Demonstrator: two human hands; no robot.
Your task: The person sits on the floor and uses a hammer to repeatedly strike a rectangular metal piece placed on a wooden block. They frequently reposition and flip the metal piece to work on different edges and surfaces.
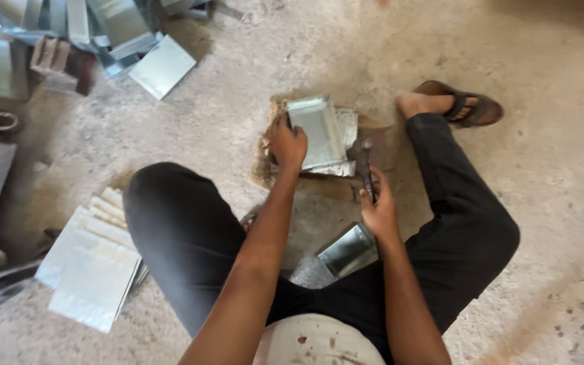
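I sit on a concrete floor with my knees spread. My left hand [286, 143] grips the left edge of a shiny sheet-metal tray [317, 130], which lies on a worn wooden block [267, 174]. My right hand [378, 208] holds a hammer [364, 162] by its handle, the head resting near the tray's right edge. Under the tray lies a second crinkled metal piece [348, 126]. A folded metal piece [349, 249] rests on the floor between my legs.
A stack of flat metal sheets [92, 260] lies left of my knee. Bent metal channels and boxes [113, 37] are piled at the top left. My sandalled foot [464, 108] is at the upper right. Dark objects line the right edge.
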